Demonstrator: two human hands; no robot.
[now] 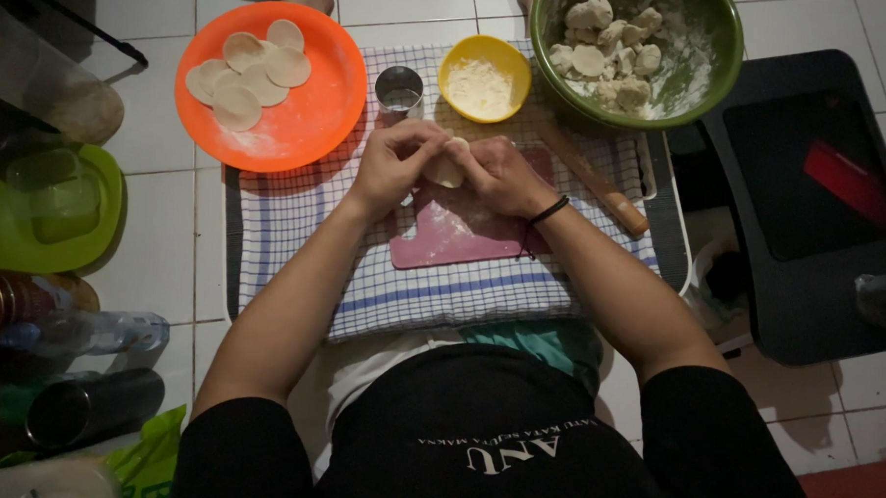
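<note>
We are sitting on a white tiled floor (158, 259) in dim light, working over a checked cloth (442, 288) spread in front of us. Nearest on it lies a pink board (453, 235), dusted with flour. Just above the board our left hand (397, 164) and right hand (500, 174) meet, forearms angled in from either side, wrists low, fingers curled inward and pinching a small piece of dough (448, 171) between them. Squeezed too hard, we judge the dough could tear or stick to our fingers, and in this poor light an uneven edge is easy to miss. A rolling pin (593, 181) lies just right of our right hand; an elbow swing could knock it. Farther off stand a metal cutter (399, 88), a yellow bowl of flour (484, 79), an orange plate (310, 117) with dough rounds (248, 70) at far left, and a green bowl (710, 67) of dough lumps at far right.
</note>
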